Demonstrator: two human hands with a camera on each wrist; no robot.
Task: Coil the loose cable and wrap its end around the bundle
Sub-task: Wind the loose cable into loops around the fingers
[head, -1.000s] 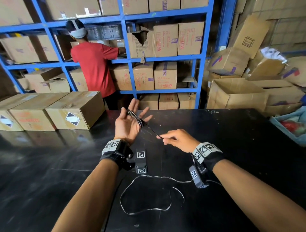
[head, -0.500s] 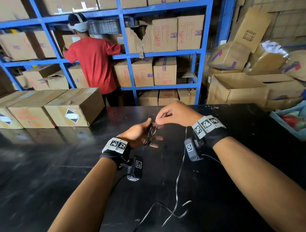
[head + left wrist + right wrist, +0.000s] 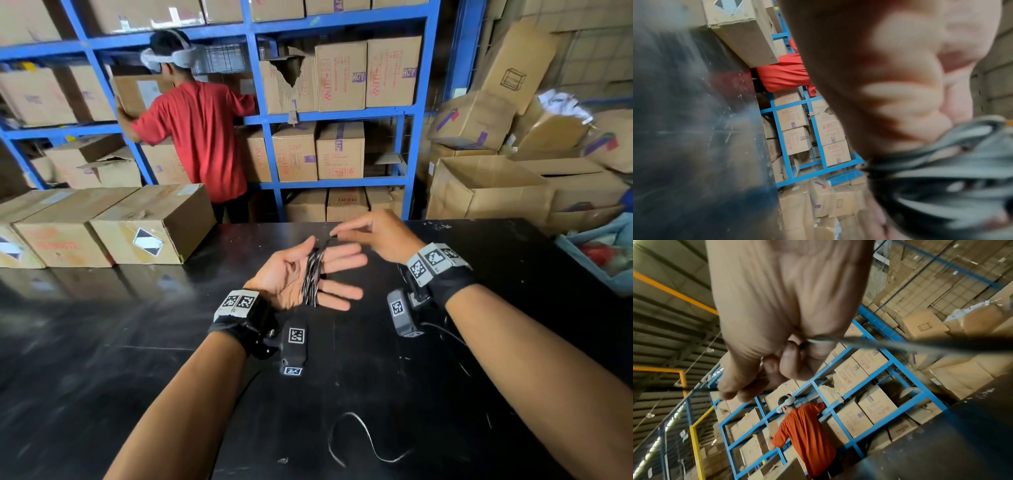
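— Evidently the cable (image 3: 312,274) is thin, light and limp. How is it held?

— Its coils are looped around the fingers (image 3: 337,260) of the left hand (image 3: 298,274), which is kept flat, palm up, the fingers straight and spread. The running strand is pinched by the right hand (image 3: 373,233) just beyond the fingertips, as the right wrist view confirms.

— Where should hold be taken for the wrap?

— Probably close to the bundle, so that tension is kept; a slack, smooth cord is judged likely to slip off straight fingers.

— And the loose end?

— A tail (image 3: 359,442) is seen lying on the table (image 3: 102,359) near the forearms.

— Is room left?

— Open tabletop is seen all round; boxes (image 3: 150,226) stand well to the left, and the far edge lies just beyond the hands.
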